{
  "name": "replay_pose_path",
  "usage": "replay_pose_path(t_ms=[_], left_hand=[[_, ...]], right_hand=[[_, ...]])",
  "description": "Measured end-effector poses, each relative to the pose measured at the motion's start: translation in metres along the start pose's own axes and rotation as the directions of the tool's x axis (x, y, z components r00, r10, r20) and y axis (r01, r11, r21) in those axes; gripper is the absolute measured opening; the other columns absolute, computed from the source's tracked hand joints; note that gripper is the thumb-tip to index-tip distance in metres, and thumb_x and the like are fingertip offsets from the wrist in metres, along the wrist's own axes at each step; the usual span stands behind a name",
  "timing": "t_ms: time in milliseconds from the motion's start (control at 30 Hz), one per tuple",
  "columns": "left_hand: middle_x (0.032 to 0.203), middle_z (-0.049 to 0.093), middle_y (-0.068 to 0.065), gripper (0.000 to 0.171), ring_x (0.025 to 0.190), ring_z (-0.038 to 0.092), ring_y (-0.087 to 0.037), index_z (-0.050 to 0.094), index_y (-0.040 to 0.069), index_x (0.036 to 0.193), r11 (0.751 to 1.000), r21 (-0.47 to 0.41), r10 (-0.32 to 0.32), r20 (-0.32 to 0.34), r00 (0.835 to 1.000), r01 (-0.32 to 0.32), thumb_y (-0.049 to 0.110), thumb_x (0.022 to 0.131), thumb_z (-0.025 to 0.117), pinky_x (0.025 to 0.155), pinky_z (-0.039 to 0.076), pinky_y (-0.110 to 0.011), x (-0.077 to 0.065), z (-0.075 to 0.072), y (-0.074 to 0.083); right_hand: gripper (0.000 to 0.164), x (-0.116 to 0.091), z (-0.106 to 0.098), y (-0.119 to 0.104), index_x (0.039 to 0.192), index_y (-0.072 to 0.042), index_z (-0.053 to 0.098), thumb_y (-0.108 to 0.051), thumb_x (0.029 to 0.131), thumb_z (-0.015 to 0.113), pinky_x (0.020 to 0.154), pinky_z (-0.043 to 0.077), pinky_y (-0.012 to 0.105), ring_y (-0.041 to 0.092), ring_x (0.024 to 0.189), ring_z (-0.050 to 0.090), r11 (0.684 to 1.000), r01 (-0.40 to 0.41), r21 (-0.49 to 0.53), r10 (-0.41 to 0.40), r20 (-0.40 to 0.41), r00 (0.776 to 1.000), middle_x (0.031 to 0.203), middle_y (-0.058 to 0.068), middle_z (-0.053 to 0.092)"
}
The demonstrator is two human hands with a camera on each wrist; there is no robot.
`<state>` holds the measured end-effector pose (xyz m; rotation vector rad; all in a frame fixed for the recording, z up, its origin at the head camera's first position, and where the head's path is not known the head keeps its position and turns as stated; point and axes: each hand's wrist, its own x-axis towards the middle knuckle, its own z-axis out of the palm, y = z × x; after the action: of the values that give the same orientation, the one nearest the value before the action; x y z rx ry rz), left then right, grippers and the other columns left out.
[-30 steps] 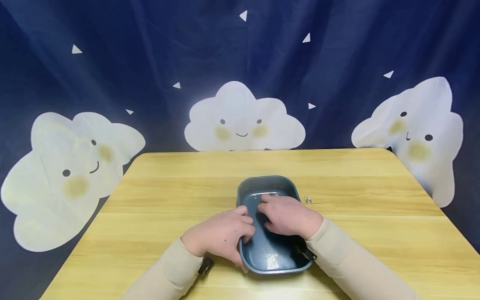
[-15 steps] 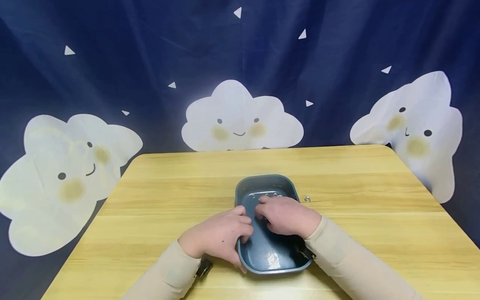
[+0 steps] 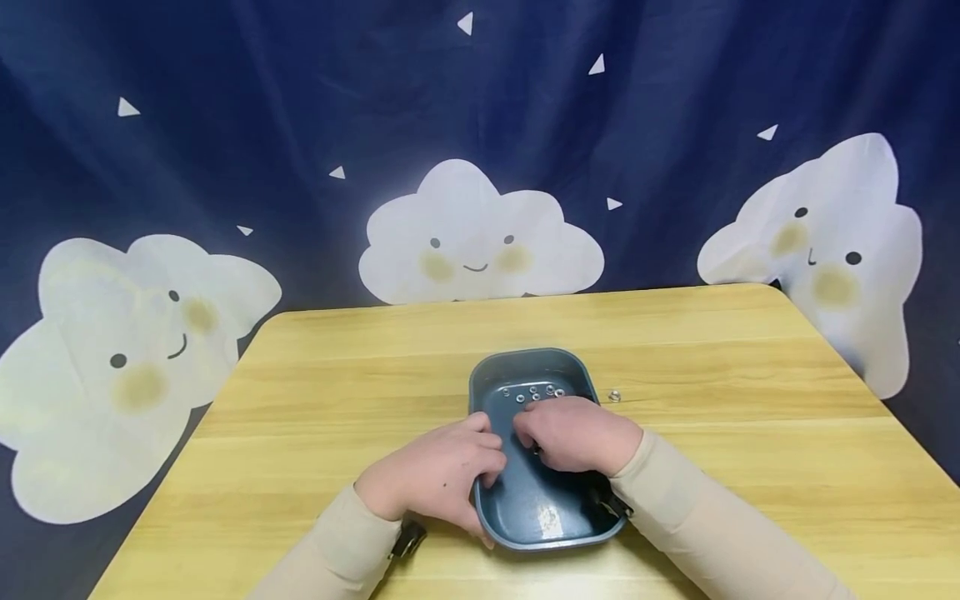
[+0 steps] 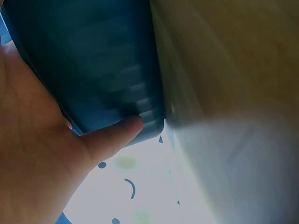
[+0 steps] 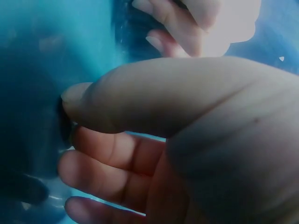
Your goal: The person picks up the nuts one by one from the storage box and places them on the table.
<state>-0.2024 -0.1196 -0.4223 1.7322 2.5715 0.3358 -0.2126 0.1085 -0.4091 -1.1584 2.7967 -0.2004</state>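
A blue-grey tray (image 3: 517, 518) rests on the wooden tabletop (image 3: 337, 400), near its front edge, directly before the seated or standing person. The left hand (image 3: 438, 468) has its grip closed on the tray's left wall: fingers bent over the rim, thumb (image 4: 112, 138) laid against the outer side, as the left wrist view confirms. The right hand (image 3: 576, 432) is inside the tray, fingers bent, thumb close to the forefinger; I cannot tell whether that grip pinches anything. Small shiny metal pieces (image 3: 521, 398), some ring-shaped, lie apart on the tray floor toward the far end, just beyond the right hand. One loose metal piece (image 3: 615, 396) lies outside, on the tabletop, just beside the tray's right wall. Pale sleeves (image 3: 697, 517) cover both forearms. Behind hangs a dark blue curtain (image 3: 300, 100) printed with smiling white clouds (image 3: 480, 225) and small white triangles (image 3: 597, 65).
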Motion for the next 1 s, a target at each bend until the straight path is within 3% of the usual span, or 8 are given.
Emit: replay_pose_path(t_ms=[500,1000], left_hand=[[0.079,0.04,0.018,0.059,0.084,0.034,-0.009,0.049,0.026,0.074,1.0,0.002,0.0,-0.002,1.0,0.001,0.072,0.059,0.084,0.073,0.033,-0.018,0.001,0.001,0.001],[0.077,0.038,0.019,0.059,0.082,0.033,-0.008,0.048,0.027,0.072,1.0,0.008,0.008,-0.023,1.0,-0.008,0.069,0.059,0.086,0.071,0.03,-0.017,0.0,0.002,0.003]], right_hand=[[0.024,-0.006,-0.004,0.0,0.072,-0.022,0.051,-0.011,0.076,0.072,0.055,0.043,0.031,0.01,0.056,0.046,1.0,0.017,-0.023,-0.017,-0.005,1.0,0.065,-0.011,0.046],[0.028,-0.016,-0.02,-0.009,0.07,-0.024,0.044,-0.008,0.075,0.067,0.052,0.037,0.028,0.007,0.056,0.042,0.997,0.069,-0.028,-0.071,-0.109,0.991,0.065,-0.014,0.04]])
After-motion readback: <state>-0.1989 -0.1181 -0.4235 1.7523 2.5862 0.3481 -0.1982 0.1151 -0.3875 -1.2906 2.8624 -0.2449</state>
